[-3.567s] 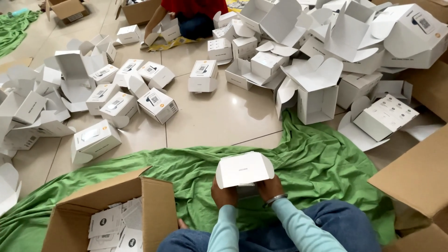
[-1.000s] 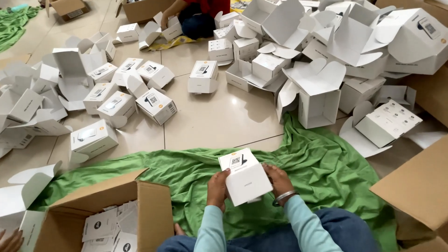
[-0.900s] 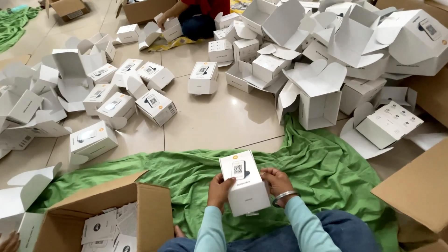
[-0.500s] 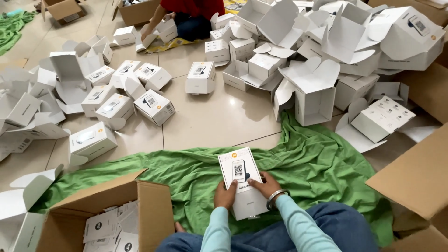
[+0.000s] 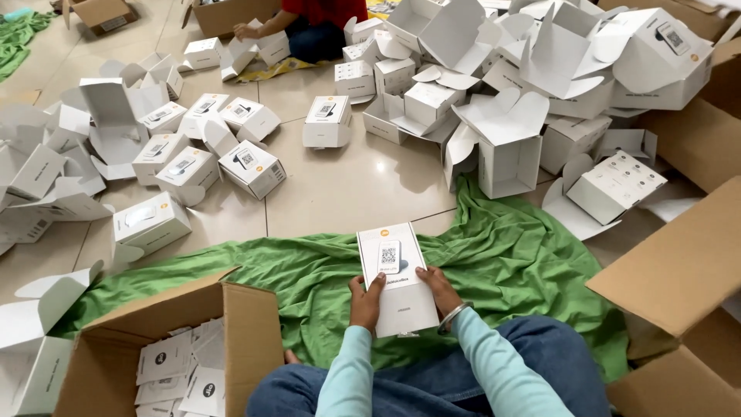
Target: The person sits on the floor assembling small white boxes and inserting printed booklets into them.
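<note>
Left hand [image 5: 366,303] and right hand [image 5: 438,289] grip a flat white card box [image 5: 395,276], matte, rectangular, printed face up; fingers curled on its long edges. It sits over crumpled green cloth [image 5: 509,262]. Brown corrugated carton [image 5: 166,351] at 8 o'clock holds flat white sleeves. Folded white boxes [image 5: 251,166] litter glossy tile at 11.

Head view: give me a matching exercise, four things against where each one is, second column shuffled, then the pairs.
Things:
1. white box
2. green cloth
3. brown carton
4. person in red

Places:
A. spread on the floor under the hands
B. seated at the far end of the floor
C. held between the left hand and the right hand
D. open at lower left, with flat white cards inside

Pairs: 1-C, 2-A, 3-D, 4-B
</note>
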